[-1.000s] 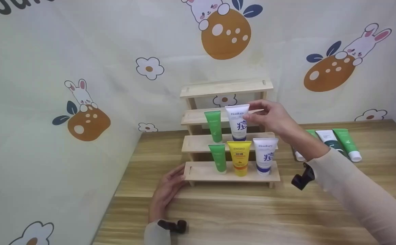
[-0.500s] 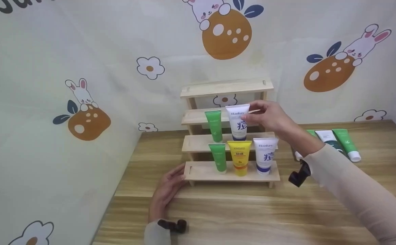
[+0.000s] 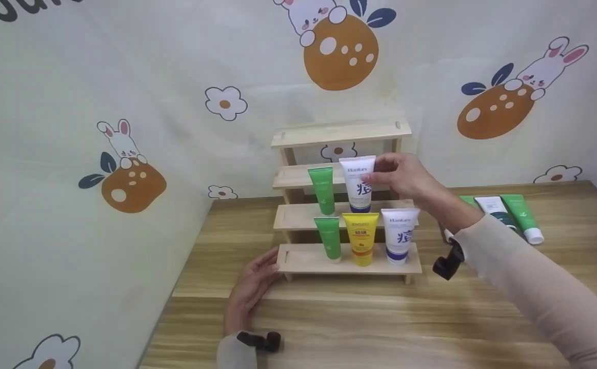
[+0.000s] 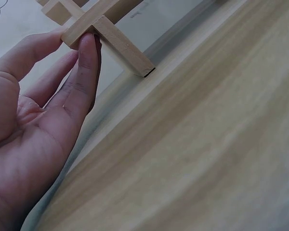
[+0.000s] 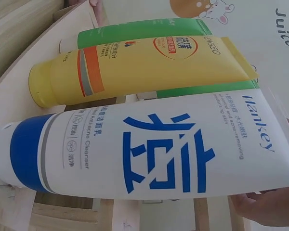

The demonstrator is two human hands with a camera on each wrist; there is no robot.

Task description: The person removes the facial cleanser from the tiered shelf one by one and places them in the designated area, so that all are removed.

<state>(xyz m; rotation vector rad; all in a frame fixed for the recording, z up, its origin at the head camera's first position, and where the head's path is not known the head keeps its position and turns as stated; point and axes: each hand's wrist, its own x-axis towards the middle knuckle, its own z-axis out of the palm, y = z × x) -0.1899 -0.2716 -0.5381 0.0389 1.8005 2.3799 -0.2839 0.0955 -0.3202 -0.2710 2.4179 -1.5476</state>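
My right hand (image 3: 406, 177) pinches the upper part of a white squeeze tube (image 3: 358, 179) with a blue cap, standing cap-down on the second step of a wooden tiered stand (image 3: 298, 265). A small green tube (image 3: 322, 190) stands to its left. Along the lowest step are another green tube (image 3: 329, 240), a yellow tube (image 3: 361, 238) and a second white tube (image 3: 399, 236). That second white tube (image 5: 149, 149) fills the right wrist view, largely hiding the held one. My left hand (image 4: 43, 110) holds the stand's lower left end between thumb and fingers.
Several more tubes, including a green one (image 3: 521, 215) and a white one (image 3: 494, 207), lie on the wooden table (image 3: 329, 323) at right, partly behind my right forearm. A printed backdrop (image 3: 185, 66) rises behind the stand and at the left.
My right wrist and sleeve have shifted slightly left and the fingers stay on the white tube. The left hand, the stand and the other tubes keep their places.
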